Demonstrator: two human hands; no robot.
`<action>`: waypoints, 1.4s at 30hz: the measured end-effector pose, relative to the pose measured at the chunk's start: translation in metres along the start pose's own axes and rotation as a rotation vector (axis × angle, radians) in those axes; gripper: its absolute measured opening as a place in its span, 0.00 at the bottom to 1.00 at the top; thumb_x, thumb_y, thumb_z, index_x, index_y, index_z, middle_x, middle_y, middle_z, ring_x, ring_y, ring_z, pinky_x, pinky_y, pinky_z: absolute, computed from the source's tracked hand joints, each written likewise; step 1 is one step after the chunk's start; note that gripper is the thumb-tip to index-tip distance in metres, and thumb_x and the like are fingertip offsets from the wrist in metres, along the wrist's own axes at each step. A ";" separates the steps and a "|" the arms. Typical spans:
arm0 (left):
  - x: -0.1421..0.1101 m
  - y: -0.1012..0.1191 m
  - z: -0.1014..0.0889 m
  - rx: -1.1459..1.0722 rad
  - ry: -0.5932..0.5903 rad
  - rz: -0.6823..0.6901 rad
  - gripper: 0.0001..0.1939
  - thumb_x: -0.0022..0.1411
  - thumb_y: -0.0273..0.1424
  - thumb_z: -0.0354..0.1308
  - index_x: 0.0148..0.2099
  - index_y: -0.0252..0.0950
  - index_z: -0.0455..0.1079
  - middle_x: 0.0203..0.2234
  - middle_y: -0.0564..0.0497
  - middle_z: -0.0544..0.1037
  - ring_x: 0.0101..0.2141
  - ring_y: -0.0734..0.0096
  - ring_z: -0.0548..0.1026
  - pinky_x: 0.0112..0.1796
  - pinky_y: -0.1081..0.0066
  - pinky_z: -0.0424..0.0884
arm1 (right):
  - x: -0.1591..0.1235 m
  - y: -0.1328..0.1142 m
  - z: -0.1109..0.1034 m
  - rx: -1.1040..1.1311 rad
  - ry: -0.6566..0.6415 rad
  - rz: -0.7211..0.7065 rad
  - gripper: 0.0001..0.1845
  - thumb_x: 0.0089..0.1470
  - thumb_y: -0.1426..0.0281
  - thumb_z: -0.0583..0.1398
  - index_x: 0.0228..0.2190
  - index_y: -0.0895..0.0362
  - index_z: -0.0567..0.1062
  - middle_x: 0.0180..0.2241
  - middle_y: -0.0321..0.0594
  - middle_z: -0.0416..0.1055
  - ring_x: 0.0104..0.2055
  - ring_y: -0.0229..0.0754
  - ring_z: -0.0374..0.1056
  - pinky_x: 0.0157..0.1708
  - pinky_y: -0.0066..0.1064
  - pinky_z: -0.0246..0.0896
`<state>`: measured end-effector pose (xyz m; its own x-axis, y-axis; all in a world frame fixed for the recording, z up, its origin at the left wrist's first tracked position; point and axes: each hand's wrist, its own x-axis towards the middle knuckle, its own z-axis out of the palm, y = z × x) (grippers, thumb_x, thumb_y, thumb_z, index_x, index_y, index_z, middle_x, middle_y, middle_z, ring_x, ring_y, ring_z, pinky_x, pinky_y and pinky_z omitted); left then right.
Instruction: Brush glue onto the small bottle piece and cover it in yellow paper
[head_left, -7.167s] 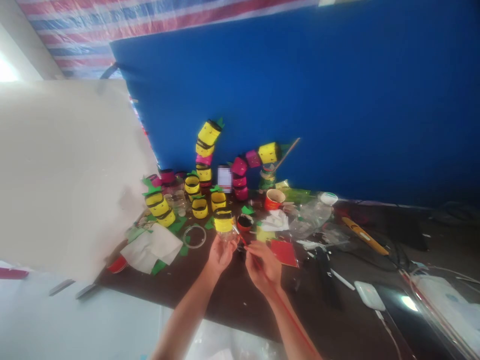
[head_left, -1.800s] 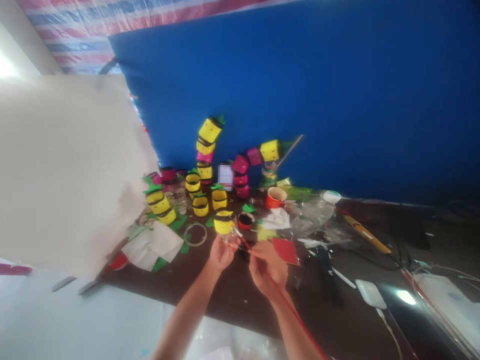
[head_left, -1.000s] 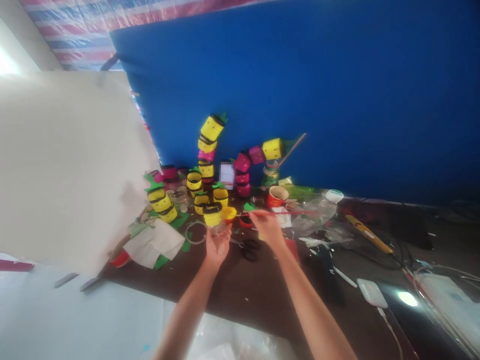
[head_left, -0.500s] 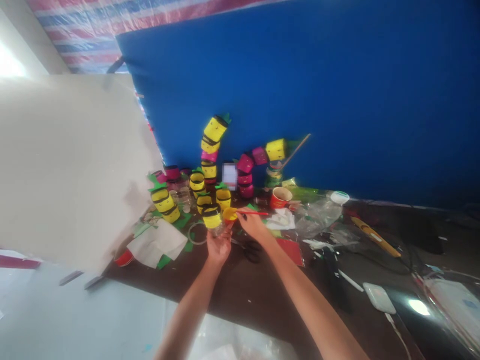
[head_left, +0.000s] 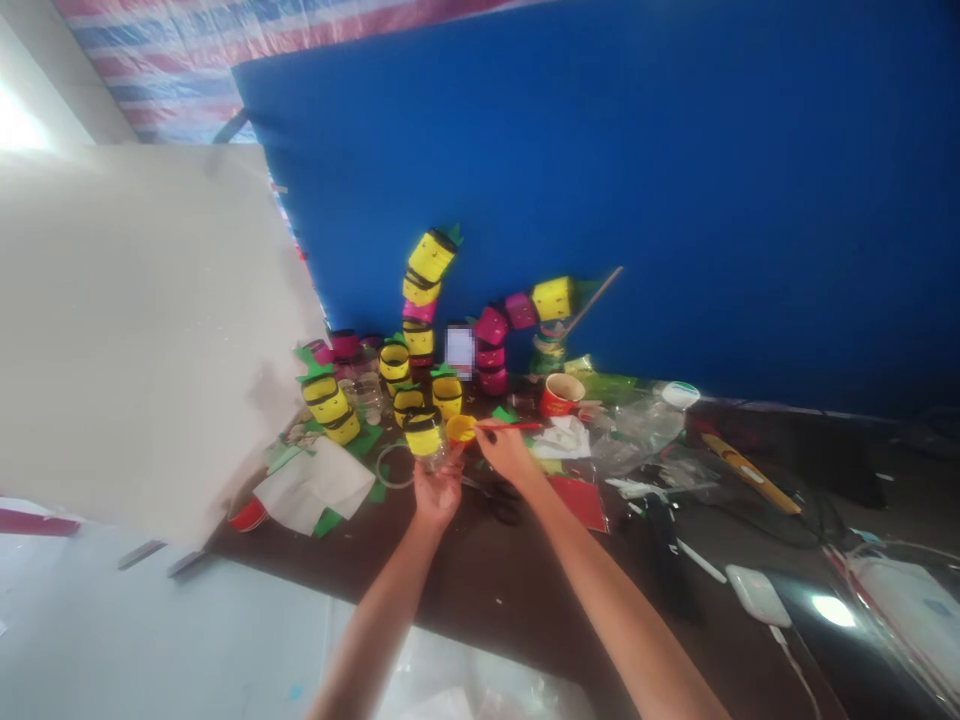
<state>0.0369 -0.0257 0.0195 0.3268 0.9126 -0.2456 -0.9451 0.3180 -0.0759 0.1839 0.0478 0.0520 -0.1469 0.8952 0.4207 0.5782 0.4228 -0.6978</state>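
My left hand (head_left: 439, 490) is closed round a small clear jar wrapped in yellow with a black band (head_left: 424, 436), held just above the dark table. My right hand (head_left: 508, 452) pinches a thin red brush (head_left: 510, 427), held level. Its tip rests in a small yellow cup (head_left: 459, 429) right beside the jar. Black scissors (head_left: 491, 495) lie on the table between my two wrists.
Behind stand several yellow and pink wrapped jars (head_left: 420, 300), some stacked against a blue board (head_left: 600, 180). A red paper cup (head_left: 559, 394), white papers (head_left: 311, 485), red card (head_left: 577, 500), plastic wrap and a yellow-handled tool (head_left: 746, 472) lie around. A large white board (head_left: 135, 330) leans at left.
My right hand left the jar, reached forward and brought the brush tip to the yellow cup. My left hand moved the jar slightly left and forward.
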 end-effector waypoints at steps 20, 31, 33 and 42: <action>-0.004 -0.015 0.003 0.197 0.077 -0.233 0.16 0.67 0.35 0.42 0.35 0.31 0.65 0.21 0.55 0.63 0.13 0.90 0.53 0.14 0.86 0.56 | -0.099 -0.069 -0.054 0.204 0.413 -0.243 0.04 0.49 0.75 0.62 0.28 0.54 0.76 0.31 0.41 0.79 0.35 0.43 0.77 0.37 0.34 0.75; -0.001 -0.014 0.001 0.200 0.091 -0.258 0.18 0.68 0.37 0.41 0.37 0.30 0.67 0.20 0.54 0.64 0.13 0.86 0.54 0.14 0.84 0.58 | -0.100 -0.064 -0.045 0.038 0.386 -0.324 0.07 0.50 0.77 0.60 0.32 0.54 0.75 0.31 0.42 0.78 0.33 0.42 0.76 0.35 0.32 0.76; -0.002 -0.014 0.001 0.206 0.096 -0.262 0.17 0.68 0.36 0.42 0.37 0.30 0.67 0.20 0.55 0.64 0.13 0.86 0.54 0.14 0.84 0.58 | -0.100 -0.066 -0.046 0.045 0.386 -0.325 0.07 0.51 0.77 0.60 0.31 0.54 0.75 0.30 0.42 0.78 0.32 0.42 0.76 0.35 0.32 0.76; -0.003 -0.015 0.005 0.212 0.112 -0.249 0.17 0.68 0.36 0.41 0.37 0.30 0.66 0.20 0.54 0.64 0.13 0.88 0.54 0.15 0.86 0.59 | -0.098 -0.083 -0.051 0.093 0.435 -0.341 0.09 0.49 0.79 0.59 0.32 0.54 0.73 0.28 0.41 0.76 0.33 0.41 0.76 0.35 0.32 0.75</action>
<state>0.0501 -0.0324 0.0259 0.5330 0.7700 -0.3507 -0.8097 0.5844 0.0527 0.1915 -0.0822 0.0983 0.0427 0.5732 0.8183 0.4798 0.7067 -0.5200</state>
